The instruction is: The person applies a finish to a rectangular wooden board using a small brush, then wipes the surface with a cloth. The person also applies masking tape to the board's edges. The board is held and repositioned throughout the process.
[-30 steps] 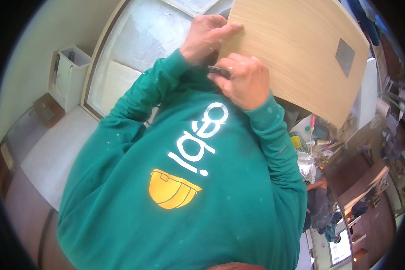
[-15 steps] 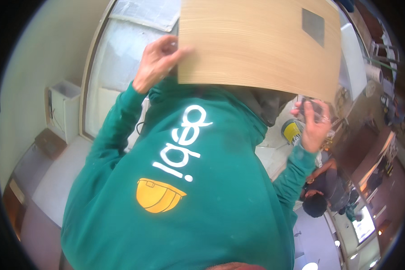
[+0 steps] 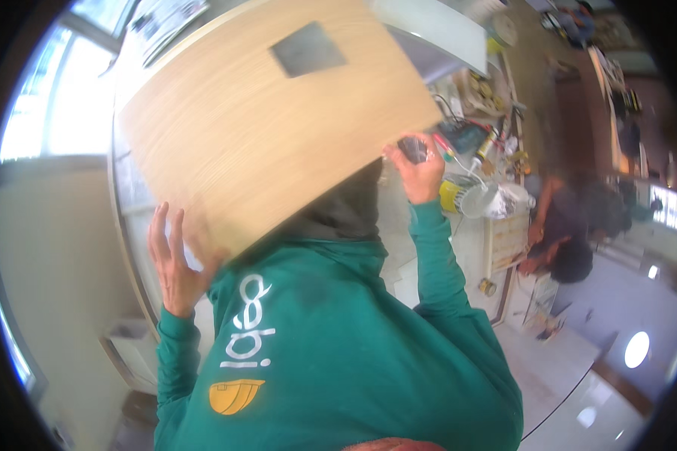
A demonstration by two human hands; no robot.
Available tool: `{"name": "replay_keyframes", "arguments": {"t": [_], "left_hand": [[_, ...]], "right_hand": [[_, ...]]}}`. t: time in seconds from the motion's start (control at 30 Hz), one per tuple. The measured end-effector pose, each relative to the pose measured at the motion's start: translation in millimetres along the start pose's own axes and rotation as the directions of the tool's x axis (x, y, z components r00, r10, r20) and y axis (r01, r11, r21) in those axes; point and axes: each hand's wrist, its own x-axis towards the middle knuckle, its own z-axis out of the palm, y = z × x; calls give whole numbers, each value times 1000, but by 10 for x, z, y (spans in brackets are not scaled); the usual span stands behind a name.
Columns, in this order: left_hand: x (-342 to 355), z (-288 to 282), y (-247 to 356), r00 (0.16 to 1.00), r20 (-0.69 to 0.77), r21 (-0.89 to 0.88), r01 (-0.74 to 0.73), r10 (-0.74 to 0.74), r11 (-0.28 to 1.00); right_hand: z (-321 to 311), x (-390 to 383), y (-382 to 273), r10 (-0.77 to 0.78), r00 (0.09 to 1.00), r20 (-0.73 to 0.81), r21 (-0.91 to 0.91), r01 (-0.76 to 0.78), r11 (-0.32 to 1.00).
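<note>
A flat wood-grain panel [image 3: 226,120] lies tilted in front of my chest, with a dark grey four-sided patch [image 3: 308,49] near its far edge. At its near left corner is my left hand [image 3: 179,267], fingers stretched and spread beside the edge, the thumb at the corner. My right hand [image 3: 420,169] is curled by the panel's near right edge. Between its thumb and fingers shows a small dark, shiny object [image 3: 413,149] whose kind I cannot make out. Motion blurs the panel's left corner.
Right of the panel, a worktop holds a yellow-and-dark tub [image 3: 451,195], a white container [image 3: 477,201] and assorted tools. Another person [image 3: 572,218] bends over farther right. A white panel [image 3: 444,37] stands beyond the board. A bright window [image 3: 60,98] is at the far left.
The panel has turned and shifted left, its dark patch now nearer the top middle. My left hand has moved down and left, its fingers spreading; my right hand has moved left.
</note>
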Motion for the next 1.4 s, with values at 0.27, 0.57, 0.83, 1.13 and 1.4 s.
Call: {"name": "replay_keyframes", "arguments": {"t": [0.27, 0.57, 0.83, 1.13, 1.4], "left_hand": [[515, 280, 96, 948, 207, -63, -235, 243, 970], [881, 414, 279, 913, 264, -146, -280, 310, 949], [800, 471, 207, 928, 266, -163, -223, 260, 961], [817, 519, 89, 939, 254, -204, -183, 232, 962], [900, 511, 128, 946, 212, -180, -210, 246, 961]], "right_hand": [[-428, -147, 1225, 399, 883, -249, 316, -315, 895], [-93, -538, 3038, 458, 846, -271, -409, -532, 741], [38, -99, 3268, 423, 882, -208, -483, -469, 740], [307, -2293, 3241, 957, 288, 26, -691, -687, 225], [397, -2714, 3406, 889, 436, -137, -630, -732, 261]]}}
